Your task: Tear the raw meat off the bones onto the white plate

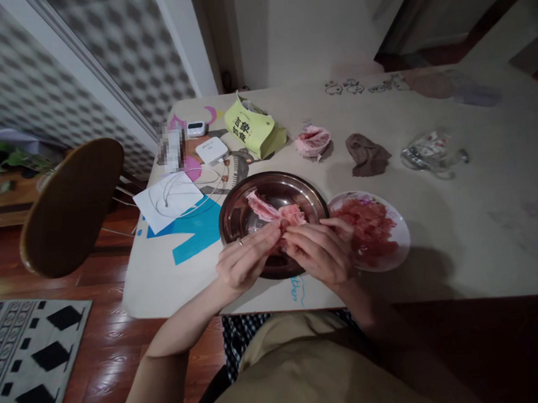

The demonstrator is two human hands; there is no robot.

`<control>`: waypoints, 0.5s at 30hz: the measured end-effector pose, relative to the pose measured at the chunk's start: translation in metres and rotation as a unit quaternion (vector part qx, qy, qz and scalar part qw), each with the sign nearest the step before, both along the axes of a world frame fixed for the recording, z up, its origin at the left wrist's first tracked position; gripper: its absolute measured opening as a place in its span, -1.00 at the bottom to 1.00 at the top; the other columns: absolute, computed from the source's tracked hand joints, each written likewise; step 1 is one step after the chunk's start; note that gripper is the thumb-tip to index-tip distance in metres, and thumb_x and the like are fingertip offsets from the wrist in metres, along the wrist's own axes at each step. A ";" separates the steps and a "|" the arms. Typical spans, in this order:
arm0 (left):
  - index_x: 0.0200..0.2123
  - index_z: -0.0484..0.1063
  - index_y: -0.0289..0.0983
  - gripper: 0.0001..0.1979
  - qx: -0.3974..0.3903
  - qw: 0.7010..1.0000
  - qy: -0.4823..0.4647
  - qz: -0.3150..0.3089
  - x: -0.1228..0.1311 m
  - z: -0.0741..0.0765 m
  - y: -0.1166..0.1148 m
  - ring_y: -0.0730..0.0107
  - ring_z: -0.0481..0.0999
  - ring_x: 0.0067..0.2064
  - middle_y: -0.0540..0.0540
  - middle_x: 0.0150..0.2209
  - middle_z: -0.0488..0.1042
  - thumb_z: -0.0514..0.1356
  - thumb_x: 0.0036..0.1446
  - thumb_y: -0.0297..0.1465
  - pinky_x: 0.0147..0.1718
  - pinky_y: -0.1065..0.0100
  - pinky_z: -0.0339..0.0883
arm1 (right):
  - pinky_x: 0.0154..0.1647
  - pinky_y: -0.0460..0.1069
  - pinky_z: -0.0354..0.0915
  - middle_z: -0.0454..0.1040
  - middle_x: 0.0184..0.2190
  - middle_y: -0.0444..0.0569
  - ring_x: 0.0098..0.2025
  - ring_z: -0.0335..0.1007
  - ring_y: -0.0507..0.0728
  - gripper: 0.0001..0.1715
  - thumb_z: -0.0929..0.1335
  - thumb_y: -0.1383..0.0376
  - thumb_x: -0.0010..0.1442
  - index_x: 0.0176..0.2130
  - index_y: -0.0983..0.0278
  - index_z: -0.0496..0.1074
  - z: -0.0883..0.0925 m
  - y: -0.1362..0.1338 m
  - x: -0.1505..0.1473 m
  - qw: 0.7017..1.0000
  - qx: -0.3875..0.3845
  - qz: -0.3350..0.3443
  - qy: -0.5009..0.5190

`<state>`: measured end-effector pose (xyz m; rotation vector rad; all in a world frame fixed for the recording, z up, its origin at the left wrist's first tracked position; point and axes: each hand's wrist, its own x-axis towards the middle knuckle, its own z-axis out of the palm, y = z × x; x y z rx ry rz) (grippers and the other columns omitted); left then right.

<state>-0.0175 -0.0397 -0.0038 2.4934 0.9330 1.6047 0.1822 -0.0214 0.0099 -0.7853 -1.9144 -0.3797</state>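
Both my hands meet over the near rim of a round metal bowl (pixel 233 219). My left hand (pixel 245 261) and my right hand (pixel 321 250) pinch the same pink, fleshy piece of fruit peel (pixel 279 213), fingers closed on it. A ring shows on my left hand. Just right of the bowl sits a white plate (pixel 403 241) holding a heap of red-pink fruit pulp (pixel 365 222); my right hand is beside its left edge.
On the beige table (pixel 458 213) lie a yellow-green paper bag (pixel 252 129), a pink crumpled wrapper (pixel 313 140), a brown cloth (pixel 367 155), a clear plastic bag (pixel 431 150), white devices (pixel 212 150) and a paper with a cable (pixel 172 199). A wooden chair (pixel 69 206) stands left.
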 end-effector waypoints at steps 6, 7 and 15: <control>0.29 0.44 -0.23 -0.47 0.003 1.000 -0.026 0.011 -0.001 0.000 0.000 0.27 0.66 0.16 -0.16 0.17 0.61 0.26 0.29 -0.64 0.06 0.33 0.66 | 0.04 0.02 0.34 0.71 -0.29 -0.16 -0.28 0.65 0.01 -0.83 0.44 0.44 0.34 -0.08 0.20 0.51 0.000 0.004 -0.001 0.999 -0.016 0.000 0.033; 0.28 0.45 -0.23 -0.48 0.003 1.000 -0.028 0.014 -0.001 -0.001 0.000 0.27 0.67 0.14 -0.16 0.16 0.62 0.27 0.28 -0.64 0.05 0.34 0.66 | 0.04 0.03 0.35 0.70 -0.29 -0.16 -0.28 0.65 0.02 -0.81 0.45 0.44 0.33 -0.08 0.20 0.51 0.000 0.005 -0.001 0.999 -0.016 0.004 0.039; 0.21 0.50 -0.16 -0.52 0.004 0.996 -0.080 0.049 -0.001 -0.005 0.006 0.24 0.73 0.04 -0.10 0.06 0.68 0.30 0.27 -0.60 -0.09 0.32 0.71 | 0.04 0.07 0.39 0.69 -0.29 -0.19 -0.28 0.65 0.08 -0.69 0.46 0.43 0.30 -0.01 0.10 0.50 -0.004 0.009 -0.002 0.994 -0.032 -0.018 0.101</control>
